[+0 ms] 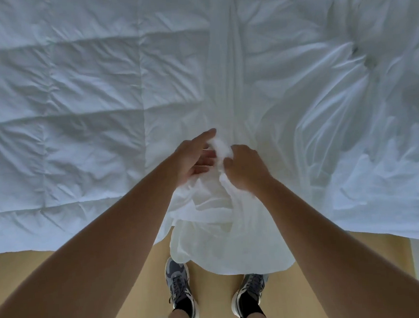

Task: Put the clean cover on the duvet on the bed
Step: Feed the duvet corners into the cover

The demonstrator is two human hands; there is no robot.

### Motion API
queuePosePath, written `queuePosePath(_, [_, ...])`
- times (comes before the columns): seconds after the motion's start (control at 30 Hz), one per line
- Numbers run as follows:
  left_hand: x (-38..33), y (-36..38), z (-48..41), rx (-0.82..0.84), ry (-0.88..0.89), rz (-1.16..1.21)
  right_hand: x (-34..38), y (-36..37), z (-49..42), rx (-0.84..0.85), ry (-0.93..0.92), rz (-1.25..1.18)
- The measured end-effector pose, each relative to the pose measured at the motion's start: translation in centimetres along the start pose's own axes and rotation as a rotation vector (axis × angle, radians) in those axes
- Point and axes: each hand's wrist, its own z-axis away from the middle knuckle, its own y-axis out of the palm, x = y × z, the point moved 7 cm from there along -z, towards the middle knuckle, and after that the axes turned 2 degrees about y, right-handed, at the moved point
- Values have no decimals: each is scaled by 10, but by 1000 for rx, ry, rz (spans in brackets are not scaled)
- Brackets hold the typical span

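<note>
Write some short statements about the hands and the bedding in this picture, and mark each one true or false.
1. The right hand grips a bunch of the duvet cover. True.
2. The quilted duvet lies to the person's right. False: it lies to the left, and the smooth cover spreads to the right.
3. Part of the cover hangs over the bed edge toward the floor. True.
4. The person is barefoot. False: both feet wear grey sneakers.
5. The left hand rests on the floor. False: its straight fingers touch the bunched cover.
</note>
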Motion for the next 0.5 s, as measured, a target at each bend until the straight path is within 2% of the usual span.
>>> queuePosePath(0.07, [-6,6,-6,75,-17,136,23,16,12,170,-98,-197])
queuePosePath(0.17, [-21,-11,-22,60,22,247,53,48,27,310,-210,57])
queuePosePath(0.23, [-29,-40,-41,-59,87,180,62,62,21,378,-188,135])
queuePosePath(0.33, [-27,-95,-67,-293,120,36,81,66,-5,470,-118,105])
queuePosePath(0.4, [-24,-130,-74,-408,157,-95,99,58,-33,386,-53,-26])
queuePosePath(0.5, [-4,-175,-72,-494,190,-286,128,34,-83,-37,139,-321])
